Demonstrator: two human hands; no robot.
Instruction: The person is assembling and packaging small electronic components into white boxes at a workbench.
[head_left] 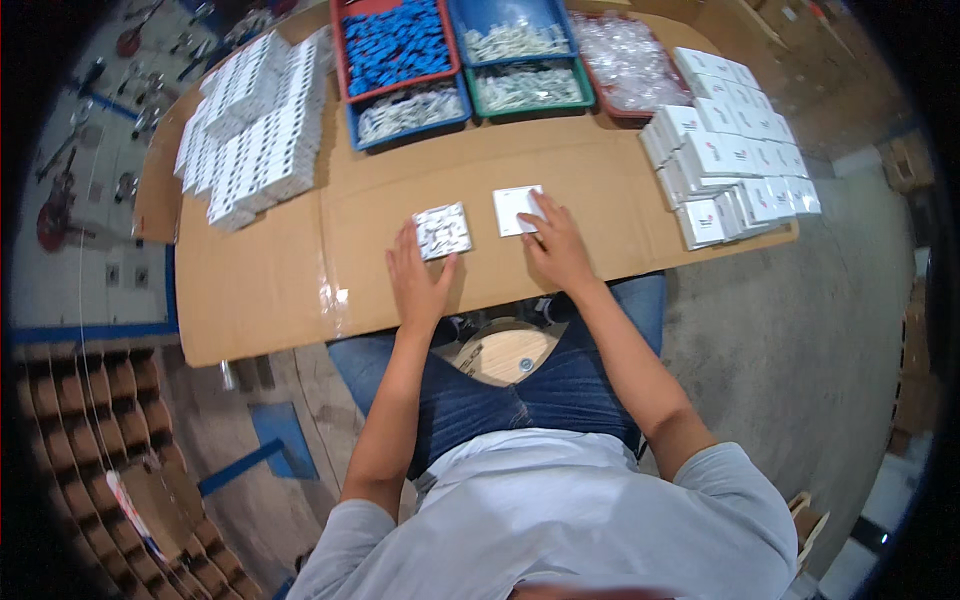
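Note:
My left hand [417,285] is at the lower left of a square white piece with a grey-and-dark pattern [443,231], which lies on the cardboard-covered table [370,190]. Its fingers are apart along the left edge, with the thumb near the bottom edge. To the right of that piece, a plain white square, flat box or card [508,212] lies near the table's front. Resting over its right side are the spread fingers of my right hand [560,245], which cover part of it. Neither square appears lifted.
Stacked small white boxes [265,140] stand at the left, and flat white boxes [735,150] at the right. Along the back are a red tray [338,50] of blue pieces, blue [366,143] and green [530,112] trays of small pale packets, and a red tray [625,117] of clear plastic pieces.

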